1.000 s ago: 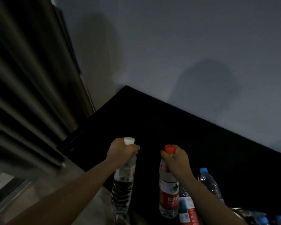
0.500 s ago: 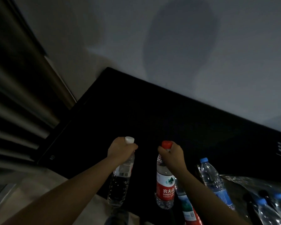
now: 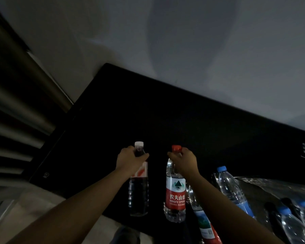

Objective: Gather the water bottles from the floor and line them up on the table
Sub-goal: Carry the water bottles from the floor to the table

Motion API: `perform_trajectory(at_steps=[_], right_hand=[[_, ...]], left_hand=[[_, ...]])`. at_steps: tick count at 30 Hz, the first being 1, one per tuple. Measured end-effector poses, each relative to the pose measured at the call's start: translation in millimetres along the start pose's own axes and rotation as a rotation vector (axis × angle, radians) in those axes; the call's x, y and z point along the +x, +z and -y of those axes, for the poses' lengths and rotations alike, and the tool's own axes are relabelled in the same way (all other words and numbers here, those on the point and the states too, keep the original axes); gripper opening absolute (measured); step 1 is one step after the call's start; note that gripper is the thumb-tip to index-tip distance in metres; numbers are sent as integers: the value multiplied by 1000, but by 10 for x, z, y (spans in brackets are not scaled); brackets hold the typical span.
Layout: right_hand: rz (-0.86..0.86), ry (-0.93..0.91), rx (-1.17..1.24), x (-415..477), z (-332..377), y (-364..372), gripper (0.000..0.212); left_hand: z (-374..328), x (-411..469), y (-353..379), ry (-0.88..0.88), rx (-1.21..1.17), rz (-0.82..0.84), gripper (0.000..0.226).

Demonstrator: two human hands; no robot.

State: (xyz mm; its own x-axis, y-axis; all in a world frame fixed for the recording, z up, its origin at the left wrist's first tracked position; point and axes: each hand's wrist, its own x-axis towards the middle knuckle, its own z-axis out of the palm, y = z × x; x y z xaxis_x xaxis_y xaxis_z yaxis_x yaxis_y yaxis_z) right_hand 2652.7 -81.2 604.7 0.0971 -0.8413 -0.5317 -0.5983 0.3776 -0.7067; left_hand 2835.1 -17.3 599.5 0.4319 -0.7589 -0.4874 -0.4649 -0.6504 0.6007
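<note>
Gripping white-cap bottle (image 3: 138, 194) neck with left hand (image 3: 130, 161), pinching red-cap bottle (image 3: 175, 196) neck with right hand (image 3: 183, 162); holding both upright at desk (image 3: 148, 111) near edge. Seemingly midway: needing lining up beside blue-cap bottles (image 3: 231, 187) at right.

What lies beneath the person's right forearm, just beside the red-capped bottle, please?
A clear bottle with a green-and-red label shows there, next to the red-capped bottle. The forearm covers its neck and cap, so the cap colour cannot be seen.
</note>
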Motion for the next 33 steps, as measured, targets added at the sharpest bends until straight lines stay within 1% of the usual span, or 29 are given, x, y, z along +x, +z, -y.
perform_trajectory(at_steps=[3,5,8,10,13,15,19,22,24,27,30,33], right_hand=[[-6,22,-15,45,-19,35,23],[-1,20,-31,59,-57,64,23],[4,-22,-127,43,-131,94,20],[16,-43,-161,40,-148,106,19],[16,-49,-165,32,-143,116,16],[8,-62,-172,22,-145,116,15],[-1,-70,-198,-12,-116,104,17],[-38,-116,-295,-75,-46,26,25],[-36,-215,-477,-144,18,-83,34],[64,-386,-749,-269,112,-282,39],[155,-480,-892,-414,184,-445,38],[168,-481,-953,-595,244,-568,46]], left_hand=[[20,38,-6,53,59,40,36],[11,56,-20,45,43,63,36],[14,63,-29,25,17,75,34],[29,50,-27,23,5,78,33],[39,31,-24,18,-17,62,37],[29,15,-23,19,-4,49,35],[-1,-12,-32,30,42,46,34],[-68,-54,-94,51,107,66,39],[-120,-117,-182,114,195,73,41],[-198,-219,-339,273,362,137,52],[-304,-321,-505,385,401,204,51],[-381,-407,-614,479,422,240,49]])
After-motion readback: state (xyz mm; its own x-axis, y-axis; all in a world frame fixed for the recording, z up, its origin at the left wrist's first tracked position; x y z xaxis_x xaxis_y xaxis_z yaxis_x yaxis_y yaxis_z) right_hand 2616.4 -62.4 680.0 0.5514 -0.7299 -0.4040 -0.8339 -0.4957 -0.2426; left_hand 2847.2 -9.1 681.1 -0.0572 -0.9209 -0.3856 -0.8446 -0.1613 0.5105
